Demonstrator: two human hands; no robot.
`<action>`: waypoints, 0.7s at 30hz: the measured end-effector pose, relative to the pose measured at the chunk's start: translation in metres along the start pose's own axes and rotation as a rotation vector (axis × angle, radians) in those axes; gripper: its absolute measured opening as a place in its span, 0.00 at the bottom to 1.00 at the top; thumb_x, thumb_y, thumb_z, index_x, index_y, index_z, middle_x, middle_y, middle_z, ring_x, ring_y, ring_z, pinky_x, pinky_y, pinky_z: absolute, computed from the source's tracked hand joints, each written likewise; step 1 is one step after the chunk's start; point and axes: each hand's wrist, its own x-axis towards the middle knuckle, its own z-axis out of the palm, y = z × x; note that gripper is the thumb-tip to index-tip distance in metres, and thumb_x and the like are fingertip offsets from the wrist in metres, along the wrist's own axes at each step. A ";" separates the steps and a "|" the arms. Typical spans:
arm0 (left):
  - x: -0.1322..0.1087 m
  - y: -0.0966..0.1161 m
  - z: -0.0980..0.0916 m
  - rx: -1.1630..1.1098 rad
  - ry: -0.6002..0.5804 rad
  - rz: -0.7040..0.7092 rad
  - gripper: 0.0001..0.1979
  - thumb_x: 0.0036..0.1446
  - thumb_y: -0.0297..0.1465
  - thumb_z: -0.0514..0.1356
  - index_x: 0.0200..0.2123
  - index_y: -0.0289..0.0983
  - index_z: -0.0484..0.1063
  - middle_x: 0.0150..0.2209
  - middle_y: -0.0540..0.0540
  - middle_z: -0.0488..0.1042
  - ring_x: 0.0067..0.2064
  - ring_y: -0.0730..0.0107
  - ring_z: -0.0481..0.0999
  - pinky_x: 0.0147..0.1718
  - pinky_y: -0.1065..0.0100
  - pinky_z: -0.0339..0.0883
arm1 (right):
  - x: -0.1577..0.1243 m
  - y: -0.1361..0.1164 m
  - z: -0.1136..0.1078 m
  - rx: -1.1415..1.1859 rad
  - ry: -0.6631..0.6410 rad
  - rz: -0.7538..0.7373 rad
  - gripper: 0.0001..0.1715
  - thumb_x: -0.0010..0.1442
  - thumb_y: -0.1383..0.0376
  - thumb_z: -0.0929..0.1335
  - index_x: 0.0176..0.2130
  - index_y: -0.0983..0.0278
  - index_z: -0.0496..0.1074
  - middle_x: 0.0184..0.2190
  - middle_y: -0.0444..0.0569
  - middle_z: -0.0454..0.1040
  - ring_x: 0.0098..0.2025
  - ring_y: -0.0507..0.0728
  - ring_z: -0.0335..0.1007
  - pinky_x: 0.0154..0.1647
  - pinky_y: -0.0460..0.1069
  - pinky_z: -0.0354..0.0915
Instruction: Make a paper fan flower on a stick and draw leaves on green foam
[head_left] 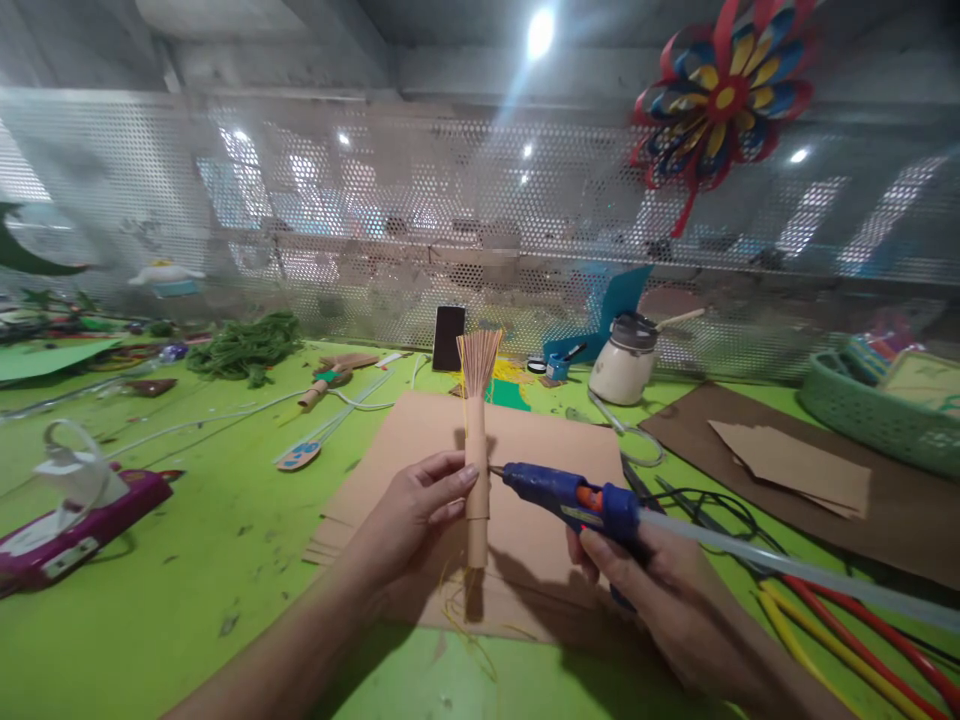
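Note:
My left hand (427, 500) pinches a rolled brown paper tube (477, 440) upright, its top cut into a fanned fringe and thin yellow strands hanging from its lower end. In my right hand (645, 570) is a blue glue gun (570, 495), with a long translucent glue stick (787, 565) sticking out of its back. The nozzle points left and is at the tube's right side, close to my left fingertips; whether it touches the paper I cannot tell. Beneath both hands lies a stack of brown paper sheets (405, 450).
A purple power strip (82, 530) lies at left. Behind are green strands (247, 345), a phone (448, 338) and a cream jar (624, 365). At right are brown paper pieces (795, 465), a green basket (877, 410), a black cord and red and yellow tubes (855, 640).

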 end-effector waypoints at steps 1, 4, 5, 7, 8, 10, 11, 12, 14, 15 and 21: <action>0.000 0.000 0.000 -0.006 0.004 0.004 0.09 0.47 0.30 0.72 0.33 0.34 0.79 0.32 0.46 0.77 0.34 0.72 0.75 0.35 0.74 0.68 | -0.001 0.000 0.000 0.001 -0.006 -0.004 0.25 0.62 0.46 0.63 0.32 0.63 0.72 0.25 0.45 0.67 0.25 0.52 0.61 0.24 0.46 0.59; 0.001 0.002 0.000 -0.017 0.016 0.013 0.09 0.45 0.29 0.73 0.31 0.34 0.79 0.30 0.47 0.76 0.32 0.73 0.74 0.32 0.75 0.68 | -0.004 -0.001 0.001 -0.010 0.021 -0.004 0.26 0.61 0.45 0.63 0.33 0.63 0.74 0.24 0.46 0.68 0.26 0.54 0.64 0.26 0.47 0.62; 0.001 0.003 0.000 -0.021 0.020 0.016 0.09 0.45 0.29 0.73 0.31 0.34 0.79 0.29 0.47 0.76 0.31 0.74 0.74 0.31 0.76 0.68 | -0.005 -0.001 0.002 -0.019 0.036 0.002 0.26 0.61 0.44 0.63 0.34 0.63 0.74 0.24 0.46 0.69 0.26 0.54 0.64 0.27 0.47 0.62; 0.001 0.003 0.000 -0.029 0.021 0.015 0.09 0.45 0.28 0.73 0.31 0.34 0.79 0.29 0.48 0.76 0.30 0.74 0.74 0.31 0.76 0.67 | -0.006 0.000 0.002 -0.038 0.040 -0.004 0.26 0.61 0.45 0.63 0.35 0.63 0.75 0.23 0.46 0.69 0.27 0.55 0.65 0.28 0.47 0.64; 0.001 0.003 0.000 -0.031 0.020 0.011 0.09 0.44 0.28 0.73 0.31 0.34 0.79 0.28 0.48 0.76 0.30 0.74 0.74 0.31 0.76 0.67 | -0.006 0.001 0.002 -0.046 0.029 -0.017 0.25 0.61 0.45 0.64 0.35 0.62 0.75 0.23 0.46 0.69 0.27 0.55 0.65 0.27 0.47 0.64; 0.001 0.003 0.000 -0.039 0.023 0.000 0.10 0.43 0.28 0.73 0.30 0.34 0.79 0.28 0.47 0.77 0.30 0.74 0.74 0.31 0.75 0.68 | -0.005 0.003 0.001 -0.054 0.008 -0.044 0.25 0.61 0.46 0.64 0.34 0.62 0.75 0.23 0.46 0.69 0.26 0.54 0.64 0.26 0.47 0.64; 0.001 0.003 0.000 -0.041 0.022 -0.006 0.10 0.43 0.29 0.73 0.31 0.34 0.79 0.29 0.47 0.77 0.30 0.73 0.74 0.31 0.75 0.68 | -0.004 0.004 0.001 -0.055 0.012 -0.048 0.25 0.61 0.46 0.64 0.33 0.62 0.75 0.23 0.45 0.68 0.25 0.54 0.64 0.24 0.47 0.63; 0.000 0.003 0.001 -0.041 0.020 -0.012 0.10 0.43 0.29 0.73 0.31 0.34 0.79 0.29 0.46 0.77 0.31 0.73 0.74 0.32 0.74 0.68 | -0.003 0.004 0.001 -0.054 0.025 -0.041 0.25 0.61 0.45 0.63 0.32 0.63 0.74 0.23 0.45 0.68 0.25 0.54 0.63 0.24 0.47 0.62; 0.000 0.003 0.001 -0.034 0.015 -0.018 0.11 0.44 0.29 0.73 0.32 0.34 0.79 0.31 0.45 0.78 0.32 0.73 0.74 0.32 0.75 0.68 | 0.000 0.005 0.001 -0.052 0.055 -0.024 0.26 0.61 0.45 0.63 0.30 0.63 0.72 0.23 0.45 0.67 0.25 0.54 0.63 0.23 0.47 0.61; -0.001 0.002 0.002 -0.028 0.011 -0.018 0.10 0.44 0.29 0.73 0.32 0.34 0.79 0.31 0.45 0.78 0.32 0.73 0.74 0.32 0.75 0.68 | 0.001 0.005 0.001 -0.052 0.059 -0.020 0.26 0.61 0.45 0.63 0.29 0.63 0.72 0.23 0.45 0.68 0.25 0.53 0.63 0.24 0.47 0.61; -0.002 0.001 0.001 0.001 -0.019 -0.021 0.08 0.47 0.28 0.71 0.33 0.33 0.79 0.30 0.46 0.77 0.31 0.75 0.73 0.31 0.77 0.67 | 0.004 0.004 0.001 -0.053 0.010 -0.042 0.25 0.64 0.46 0.61 0.31 0.64 0.70 0.24 0.44 0.65 0.25 0.52 0.60 0.24 0.47 0.58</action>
